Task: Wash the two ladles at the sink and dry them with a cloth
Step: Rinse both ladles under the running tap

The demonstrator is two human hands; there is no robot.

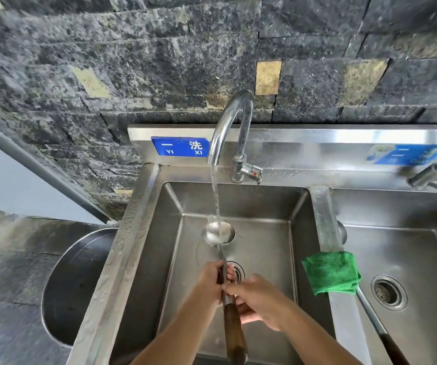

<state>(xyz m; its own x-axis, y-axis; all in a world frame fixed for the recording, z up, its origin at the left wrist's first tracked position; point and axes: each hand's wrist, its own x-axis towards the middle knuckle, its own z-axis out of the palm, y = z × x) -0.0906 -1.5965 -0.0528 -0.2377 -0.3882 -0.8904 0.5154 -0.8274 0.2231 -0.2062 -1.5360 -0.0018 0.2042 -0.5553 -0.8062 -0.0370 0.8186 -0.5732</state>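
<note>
A steel ladle (218, 233) with a brown wooden handle is held over the left sink basin (262, 204), its bowl under the water running from the curved tap (229, 122). My left hand (212, 281) grips its metal shaft. My right hand (258, 299) curls round the shaft just above the wooden handle. A second ladle (378, 325) lies in the right basin, its shaft running under a folded green cloth (332, 272) on the divider; its bowl is hidden.
The right basin (422, 259) has a round drain (388, 292) and a second tap (433, 172) at its back. A large round metal pot (75, 280) stands left of the sink on a dark counter. A rough stone wall rises behind.
</note>
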